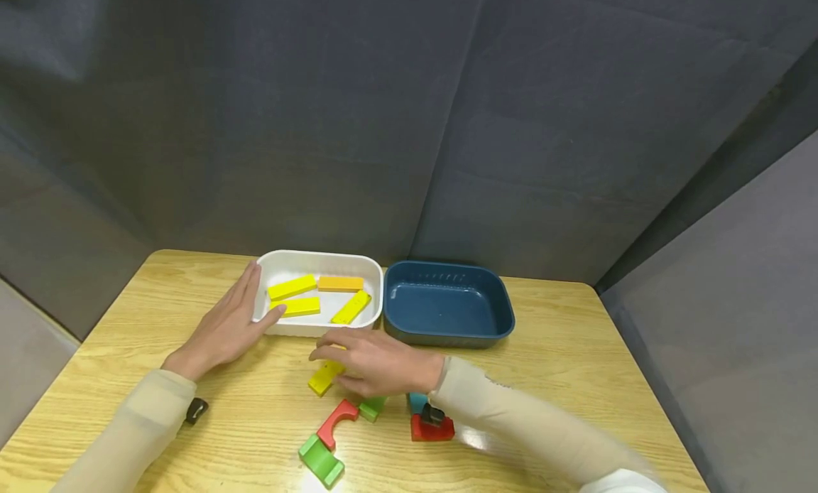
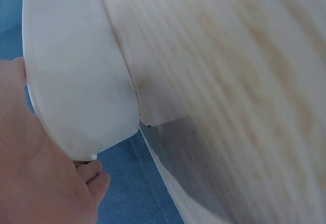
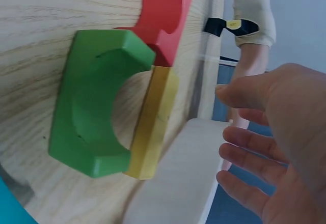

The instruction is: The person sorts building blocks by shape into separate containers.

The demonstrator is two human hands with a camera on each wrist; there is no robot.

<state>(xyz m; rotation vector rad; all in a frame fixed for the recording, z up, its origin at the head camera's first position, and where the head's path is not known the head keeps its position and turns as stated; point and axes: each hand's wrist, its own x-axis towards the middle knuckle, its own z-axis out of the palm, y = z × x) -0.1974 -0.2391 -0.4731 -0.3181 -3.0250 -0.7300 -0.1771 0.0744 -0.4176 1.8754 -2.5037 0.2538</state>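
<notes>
My left hand (image 1: pixel 220 329) holds the left end of a white container (image 1: pixel 300 329), fingers along its outer wall and thumb over the front rim. In the left wrist view, my left hand (image 2: pixel 46 152) wraps the white wall (image 2: pixel 81 76). Three yellow blocks (image 1: pixel 292 287) and an orange block (image 1: pixel 341 284) lie inside. Over another yellow block (image 1: pixel 324 378) on the table hovers my right hand (image 1: pixel 383 361), fingers loosely bent. The right wrist view shows a gap between my right hand (image 3: pixel 290 137) and that yellow block (image 3: pixel 153 127), which stands beside a green arch block (image 3: pixel 91 102).
A dark blue container (image 1: pixel 447 338) stands right of the white one. Nearer me lie a red arch block (image 1: pixel 335 423), a second green arch block (image 1: pixel 321 461), a red block (image 1: pixel 441 430) and a blue block (image 1: pixel 417 402). A dark curtain (image 1: pixel 319 123) hangs behind the table.
</notes>
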